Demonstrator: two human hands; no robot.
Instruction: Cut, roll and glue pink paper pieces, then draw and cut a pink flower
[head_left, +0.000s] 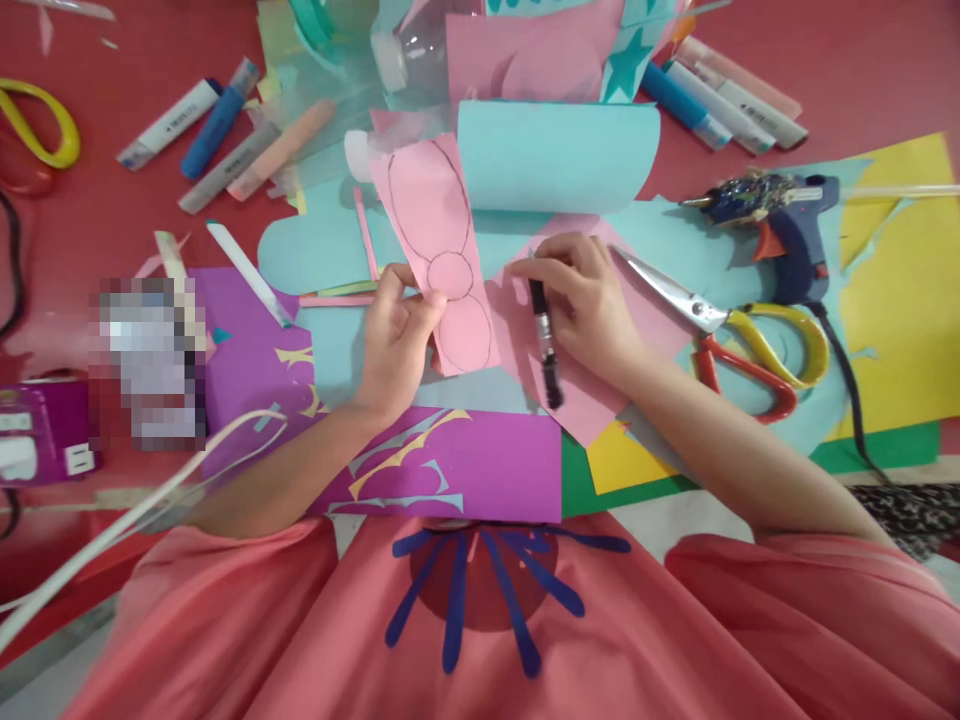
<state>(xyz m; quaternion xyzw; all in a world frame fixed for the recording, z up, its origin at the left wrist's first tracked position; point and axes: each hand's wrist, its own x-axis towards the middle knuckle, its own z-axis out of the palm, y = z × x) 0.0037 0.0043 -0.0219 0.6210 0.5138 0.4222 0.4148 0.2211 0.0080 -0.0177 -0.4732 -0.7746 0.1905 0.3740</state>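
Observation:
My left hand (401, 340) is closed on a pink paper strip (450, 265), with the thumb on top near its left edge. Two rounded outlines with a small circle between them are drawn on the strip. My right hand (581, 300) has its fingers curled around the upper part of a black pen (546, 345), whose lower end points toward me. Beneath this hand lies a larger piece of pink paper (592, 400). Scissors (709, 315) with yellow and red handles rest just right of the right hand.
A glue gun (799, 235) lies at the right on light blue and yellow paper (900, 330). Markers (217, 120) are at the back left, more (720, 100) at the back right. A curled blue sheet (555, 155) stands ahead. Purple paper (510, 460) with scraps is near me.

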